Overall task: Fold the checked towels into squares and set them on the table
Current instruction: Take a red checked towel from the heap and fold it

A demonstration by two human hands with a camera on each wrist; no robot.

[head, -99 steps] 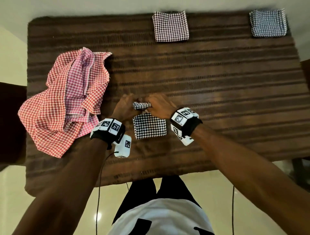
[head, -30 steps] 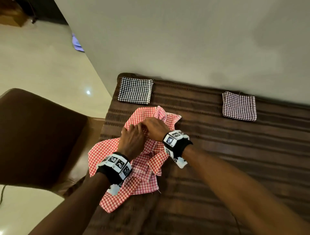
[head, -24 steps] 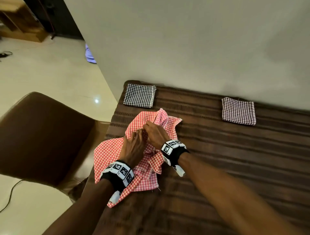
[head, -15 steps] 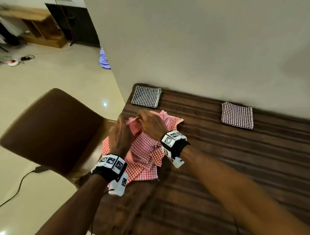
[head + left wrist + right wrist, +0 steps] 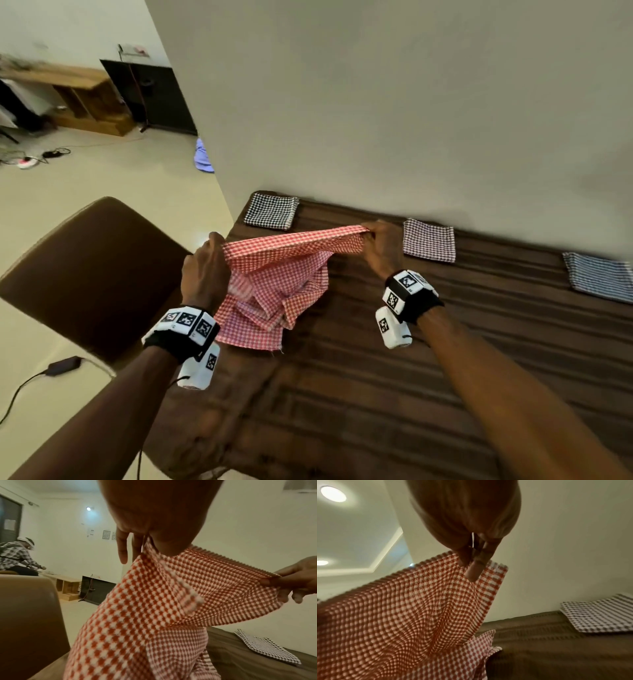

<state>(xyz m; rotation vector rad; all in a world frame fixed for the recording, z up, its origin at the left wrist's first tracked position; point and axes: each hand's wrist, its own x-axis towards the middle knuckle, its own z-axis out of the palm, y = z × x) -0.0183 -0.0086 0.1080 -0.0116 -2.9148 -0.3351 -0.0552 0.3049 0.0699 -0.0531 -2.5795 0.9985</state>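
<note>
A red-and-white checked towel [image 5: 291, 250] hangs stretched between my hands above the brown table [image 5: 411, 359]. My left hand [image 5: 209, 263] pinches its left top corner; my right hand [image 5: 378, 240] pinches the right top corner. The cloth [image 5: 171, 601] sags in the middle, and its lower part [image 5: 393, 622] trails onto more red checked cloth [image 5: 260, 318] heaped on the table. Three folded squares lie along the wall: black-and-white [image 5: 271, 210], purple-and-white [image 5: 429, 240], blue-and-white [image 5: 599, 275].
A brown chair [image 5: 89, 274] stands close at the table's left end. The wall [image 5: 376, 102] runs right behind the table's far edge. A cable and adapter [image 5: 61, 365] lie on the floor at the left. Another person [image 5: 18, 558] sits far off in the room.
My hands have lifted one red towel off the heap and drawn apart, stretching its top edge out. The view has swung up and right, bringing the blue folded square in.
</note>
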